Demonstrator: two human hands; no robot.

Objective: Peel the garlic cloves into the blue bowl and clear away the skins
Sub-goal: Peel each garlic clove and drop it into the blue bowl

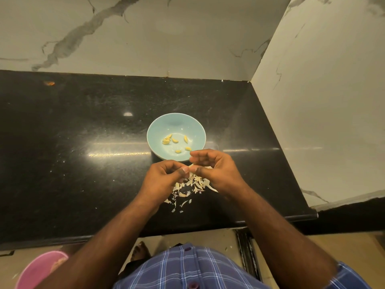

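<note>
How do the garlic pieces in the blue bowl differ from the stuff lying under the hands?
The peeled cloves are yellow, plump and curved; the skins are pale, thin flakes. The cloves lie spread apart inside the blue bowl; the skins lie heaped on the black counter. Both come from the garlic.

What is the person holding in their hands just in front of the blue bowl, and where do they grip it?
A garlic clove, mostly hidden, pinched between the fingertips of the left hand and right hand. Which end each grips cannot be told.
</note>
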